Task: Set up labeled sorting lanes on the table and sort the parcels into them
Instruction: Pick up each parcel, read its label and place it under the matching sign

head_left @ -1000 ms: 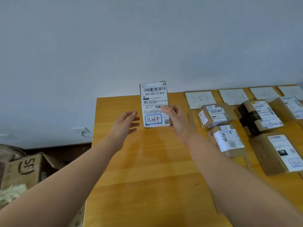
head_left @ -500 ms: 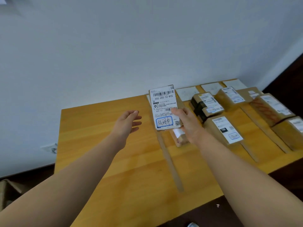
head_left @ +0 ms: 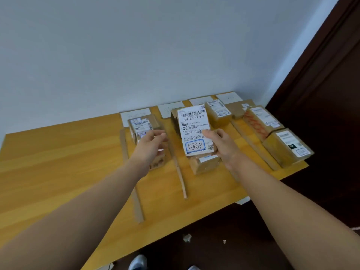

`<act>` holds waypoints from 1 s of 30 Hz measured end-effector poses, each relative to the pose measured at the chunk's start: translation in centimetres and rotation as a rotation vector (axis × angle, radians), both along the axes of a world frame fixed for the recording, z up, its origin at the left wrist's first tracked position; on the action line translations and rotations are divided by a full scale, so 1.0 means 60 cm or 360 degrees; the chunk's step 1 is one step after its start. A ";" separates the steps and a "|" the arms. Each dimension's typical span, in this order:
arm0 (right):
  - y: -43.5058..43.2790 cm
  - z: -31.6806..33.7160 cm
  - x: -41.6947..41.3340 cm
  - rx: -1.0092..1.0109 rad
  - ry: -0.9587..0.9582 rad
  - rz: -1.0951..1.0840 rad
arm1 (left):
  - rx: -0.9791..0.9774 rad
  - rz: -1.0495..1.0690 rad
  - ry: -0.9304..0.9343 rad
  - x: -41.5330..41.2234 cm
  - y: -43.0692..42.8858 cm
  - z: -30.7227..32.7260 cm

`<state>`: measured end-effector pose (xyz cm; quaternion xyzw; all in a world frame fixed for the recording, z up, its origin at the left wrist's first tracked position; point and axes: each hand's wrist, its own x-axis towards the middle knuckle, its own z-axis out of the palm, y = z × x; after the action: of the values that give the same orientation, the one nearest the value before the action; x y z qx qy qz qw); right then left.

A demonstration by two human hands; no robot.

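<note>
A: Gripping what, that right hand (head_left: 221, 146)?

B: A flat parcel (head_left: 194, 131), thumb across its white label, fingers behind it. It's held up off the counter (head_left: 58, 162), label facing the camera, with blue handwriting boxed near the lower edge.

A: And directly under that hand?

B: A brown box (head_left: 206, 165) lying on the counter, partly hidden by the held parcel.

A: The left hand (head_left: 151, 146)?

B: Fingers loosely bent, holding nothing, raised just left of the flat parcel and not touching it. Beyond its fingertips sits a labelled box (head_left: 141, 124). Another box (head_left: 158, 162) lies below its palm, mostly hidden.

A: Between the two hands?

B: A thin cardboard strip (head_left: 181, 178) running toward the wall, marking a lane. A second strip (head_left: 137, 201) passes under the left forearm.

A: Farther out?

B: White paper sheets (head_left: 136, 115) along the far edge, beyond both hands. To the right of the right hand, several more labelled parcels (head_left: 261, 121) in further lanes, then a dark door (head_left: 321, 123).
</note>
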<state>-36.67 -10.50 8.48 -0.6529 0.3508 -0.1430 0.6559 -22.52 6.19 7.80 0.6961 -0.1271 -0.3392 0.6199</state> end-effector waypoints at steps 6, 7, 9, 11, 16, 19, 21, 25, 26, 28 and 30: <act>-0.074 -0.031 -0.012 0.0130 0.0081 -0.0070 | 0.0178 -0.0047 -0.0130 -0.015 -0.055 -0.009; -0.085 -0.036 -0.011 0.0132 0.0107 -0.0081 | 0.0198 -0.0061 -0.0151 -0.011 -0.065 -0.012; -0.108 -0.044 -0.010 0.0141 0.0146 -0.0119 | 0.0237 -0.0098 -0.0166 -0.004 -0.089 -0.017; -0.133 -0.052 -0.012 0.0143 0.0189 -0.0166 | 0.0263 -0.0140 -0.0177 0.002 -0.113 -0.019; -0.209 -0.076 -0.018 0.0272 0.0297 -0.0282 | 0.0329 -0.0221 -0.0248 0.010 -0.171 -0.024; -0.245 -0.092 -0.022 0.0382 0.0400 -0.0256 | 0.0375 -0.0245 -0.0258 0.007 -0.202 -0.031; -0.270 -0.101 -0.017 0.0421 0.0430 -0.0251 | 0.0414 -0.0237 -0.0274 0.005 -0.223 -0.037; -0.326 -0.108 0.001 0.0448 0.0376 -0.0120 | 0.0479 -0.0202 -0.0285 0.001 -0.276 -0.052; -0.340 -0.110 0.004 0.0466 0.0364 -0.0066 | 0.0497 -0.0189 -0.0298 -0.003 -0.292 -0.055; -0.370 -0.113 0.006 0.0462 0.0359 0.0055 | 0.0536 -0.0143 -0.0334 -0.011 -0.324 -0.060; -0.400 -0.117 -0.003 0.0420 0.0399 0.0160 | 0.0596 -0.0102 -0.0370 -0.023 -0.356 -0.067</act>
<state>-36.86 -34.50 1.46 -0.5905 0.4123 0.0196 0.6935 -23.92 -15.17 3.77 0.8290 -0.1545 -0.2938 0.4500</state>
